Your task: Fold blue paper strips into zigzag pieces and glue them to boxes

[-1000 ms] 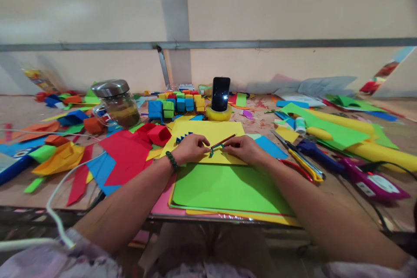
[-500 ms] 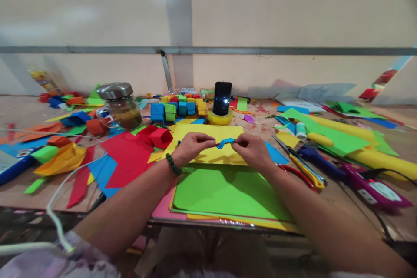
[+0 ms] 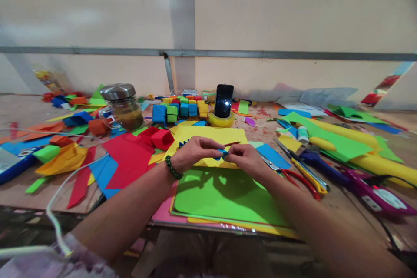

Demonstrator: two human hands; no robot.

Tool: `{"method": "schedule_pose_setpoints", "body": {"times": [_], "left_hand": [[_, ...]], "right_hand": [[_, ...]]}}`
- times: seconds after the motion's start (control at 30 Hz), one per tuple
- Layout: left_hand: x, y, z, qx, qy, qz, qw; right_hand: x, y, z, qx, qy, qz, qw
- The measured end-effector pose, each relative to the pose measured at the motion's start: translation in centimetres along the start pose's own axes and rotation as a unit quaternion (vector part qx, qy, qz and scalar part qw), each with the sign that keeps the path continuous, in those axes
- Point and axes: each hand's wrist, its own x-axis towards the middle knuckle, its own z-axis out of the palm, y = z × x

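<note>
A small blue paper piece (image 3: 222,153) is pinched between both hands above the yellow sheet (image 3: 208,132). My left hand (image 3: 195,152) has its thumb and fingers closed on the piece's left side and wears a dark green bead bracelet at the wrist. The fingertips of my right hand (image 3: 246,158) are closed on its right side. Behind the hands a thin brown stick (image 3: 232,143) lies on the yellow sheet. Beneath them is a stack topped with green paper (image 3: 224,195).
A lidded glass mug (image 3: 122,108), paper cubes (image 3: 172,112) and a phone (image 3: 223,100) in a yellow ring stand behind. Red paper (image 3: 128,156) lies left. Red-handled scissors (image 3: 301,181), a yellow cutter (image 3: 308,173) and a purple glue gun (image 3: 374,191) lie right.
The hands have drawn closer together, and the blue piece between them looks shorter and more bunched. The brown stick now shows on the yellow sheet. The view has shifted slightly.
</note>
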Motion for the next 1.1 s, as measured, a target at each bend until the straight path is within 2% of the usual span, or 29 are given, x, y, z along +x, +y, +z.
{"method": "schedule_pose_setpoints", "body": {"times": [0.2,0.33,0.43,0.5,0.57,0.67,0.73,0.8,0.9,1.0,1.1], "left_hand": [[0.0,0.1,0.0,0.052,0.010,0.114,0.992],[-0.1,-0.1,0.1,0.126,0.033,0.198,0.972],[-0.2,-0.4,0.5,0.116,0.038,0.221,0.968],[-0.2,-0.5,0.7,0.088,0.024,0.212,0.973],[-0.1,-0.5,0.6,0.083,0.011,0.184,0.979],[0.4,-0.8,-0.2,0.135,0.038,0.135,0.981],[0.9,-1.4,-0.8,0.183,0.061,0.106,0.975],[1.3,-2.1,-1.1,0.217,0.052,0.072,0.972],[1.6,-2.9,-1.2,0.235,0.024,0.040,0.971],[1.6,-3.1,-1.0,0.249,0.025,0.022,0.968],[1.6,-3.3,-1.0,0.266,0.033,0.003,0.963]], "right_hand": [[-0.4,-0.3,0.0,0.055,-0.074,-0.009,0.996],[-0.6,-0.5,0.0,0.112,-0.111,-0.024,0.987],[-0.5,-0.3,-0.1,0.151,-0.138,-0.038,0.978],[-0.3,0.0,-0.3,0.139,-0.154,-0.035,0.978],[0.0,0.4,-0.6,0.110,-0.136,-0.041,0.984],[0.6,1.1,-1.2,-0.040,-0.040,-0.095,0.994],[1.0,1.5,-1.7,-0.172,0.026,-0.124,0.977],[1.3,1.9,-1.9,-0.244,0.049,-0.127,0.960],[1.5,2.0,-1.6,-0.249,0.015,-0.119,0.961],[1.6,1.8,-0.9,-0.239,-0.022,-0.111,0.964],[1.7,1.6,-0.3,-0.215,-0.031,-0.091,0.972]]}}
